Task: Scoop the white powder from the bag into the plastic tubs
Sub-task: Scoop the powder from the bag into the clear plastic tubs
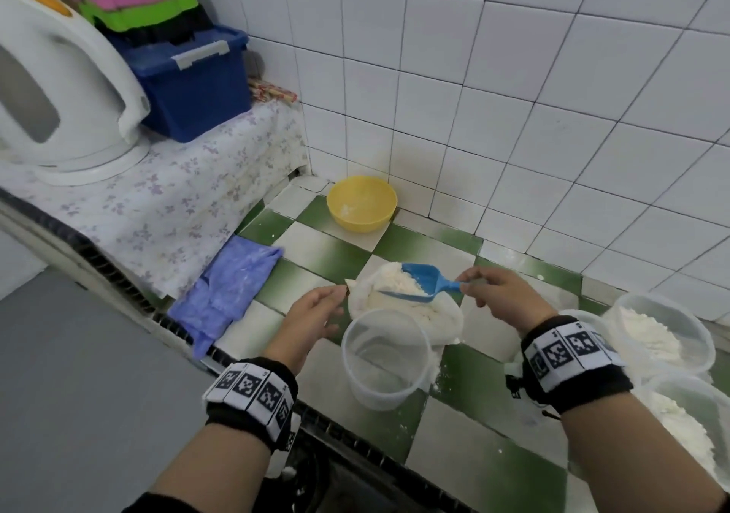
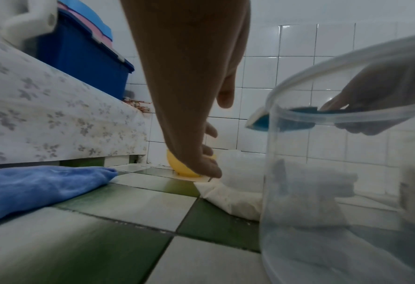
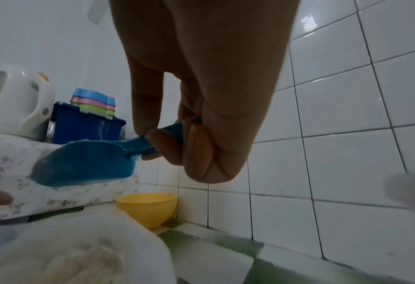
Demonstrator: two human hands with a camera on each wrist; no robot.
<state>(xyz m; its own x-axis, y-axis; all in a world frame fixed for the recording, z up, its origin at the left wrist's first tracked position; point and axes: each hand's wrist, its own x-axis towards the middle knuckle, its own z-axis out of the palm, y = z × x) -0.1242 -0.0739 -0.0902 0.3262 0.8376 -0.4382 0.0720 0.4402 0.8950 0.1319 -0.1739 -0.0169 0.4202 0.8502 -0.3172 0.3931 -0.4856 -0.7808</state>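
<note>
A white bag (image 1: 442,317) of powder lies open on the checked tile counter. My right hand (image 1: 480,285) pinches the handle of a blue scoop (image 1: 420,275), which is heaped with white powder and held above the bag's mouth. In the right wrist view, the right hand's fingers (image 3: 199,151) curl round the scoop's handle (image 3: 138,144). An empty clear tub (image 1: 385,358) stands just in front of the bag. My left hand (image 1: 333,305) is beside the bag's left edge. Its straight fingers (image 2: 209,169) reach down to the bag's corner (image 2: 226,194), with the thumb held apart.
Two tubs with powder in them (image 1: 663,335) (image 1: 689,421) stand at the right. A yellow bowl (image 1: 361,202) sits in the back corner by the tiled wall. A blue cloth (image 1: 229,287) lies at the left, below a raised shelf with a white kettle (image 1: 59,90) and a blue box (image 1: 189,86).
</note>
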